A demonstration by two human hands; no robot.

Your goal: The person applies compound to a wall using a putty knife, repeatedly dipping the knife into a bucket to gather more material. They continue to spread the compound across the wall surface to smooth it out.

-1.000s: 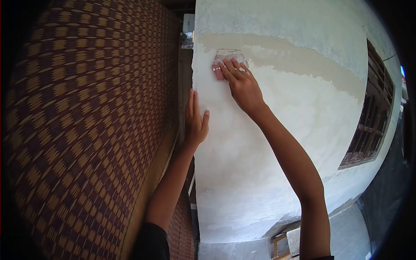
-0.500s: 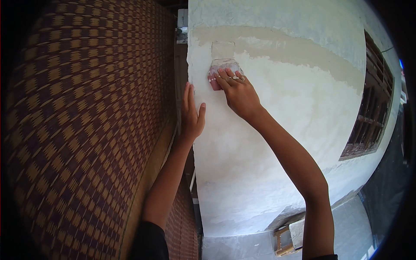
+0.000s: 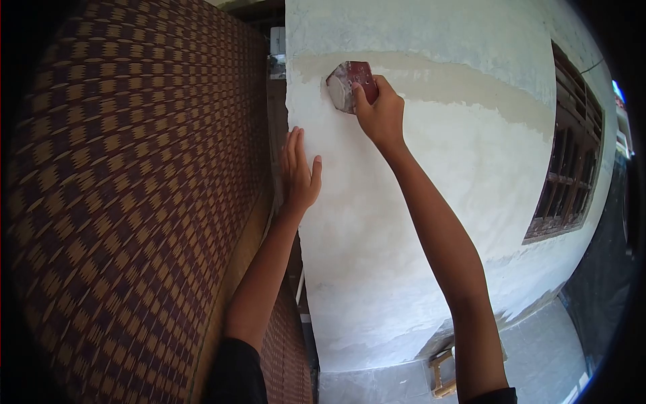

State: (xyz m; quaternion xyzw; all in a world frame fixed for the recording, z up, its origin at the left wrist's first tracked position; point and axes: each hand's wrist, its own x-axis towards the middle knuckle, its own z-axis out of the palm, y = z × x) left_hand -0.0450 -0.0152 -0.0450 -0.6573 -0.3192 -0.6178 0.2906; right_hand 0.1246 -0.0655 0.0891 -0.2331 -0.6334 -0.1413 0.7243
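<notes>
My right hand [image 3: 385, 111] grips a flat red scraper [image 3: 362, 75] near the upper left of a white plastered wall [image 3: 377, 236]. Whitish paste smears the scraper's left part, and its left edge is at the wall. My thumb lies across the near face. A grey-beige band of damp-looking plaster [image 3: 444, 81] runs rightward from the tool. Lower down, my left hand [image 3: 301, 168] rests at the wall's left edge, fingers pointing up and thumb apart, holding nothing.
A woven brown and tan panel [image 3: 141, 168] fills the left side, close to my left arm. On the right is a barred wooden window [image 3: 572, 148]. A small wooden stool-like object [image 3: 443, 374] stands on the grey floor [image 3: 538, 343], partly behind my right forearm.
My right hand has moved up and turned, so the scraper now points left with its red face showing. The small square patch seen earlier no longer shows. My left hand stays nearly in place.
</notes>
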